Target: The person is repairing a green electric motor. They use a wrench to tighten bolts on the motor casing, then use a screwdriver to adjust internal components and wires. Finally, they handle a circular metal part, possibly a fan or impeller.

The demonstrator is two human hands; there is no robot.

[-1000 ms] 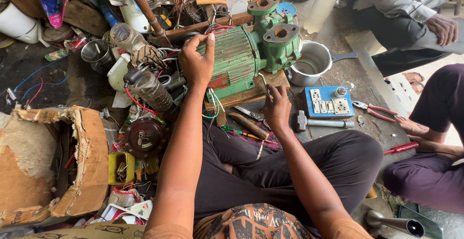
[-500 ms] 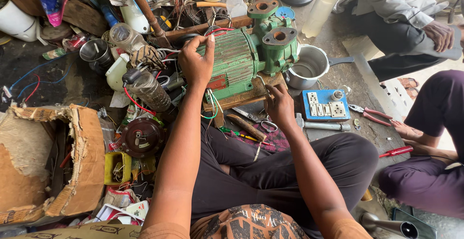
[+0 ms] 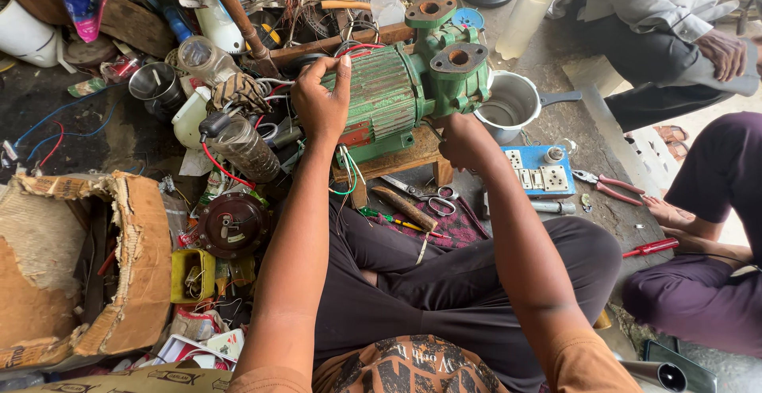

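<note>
A green ribbed electric motor with a pump head (image 3: 405,91) lies on a small wooden stool (image 3: 401,163) in front of my crossed legs. My left hand (image 3: 321,103) grips the motor's left end, fingers spread over the casing, where red, white and green wires hang out. My right hand (image 3: 464,140) is closed against the motor's lower front edge by the stool top; what it pinches is hidden. Scissors (image 3: 425,196) and a wooden-handled tool (image 3: 401,206) lie just below the stool.
A steel pot (image 3: 512,105) and a blue switch board (image 3: 540,172) sit to the right, with red pliers (image 3: 607,185) and a red screwdriver (image 3: 651,247). Two other people sit at right. A torn cardboard box (image 3: 71,266), a dark motor cover (image 3: 234,225) and jars crowd the left.
My right hand has lifted from the stool's front edge up to the motor's lower front. The left hand stays on the motor's end.
</note>
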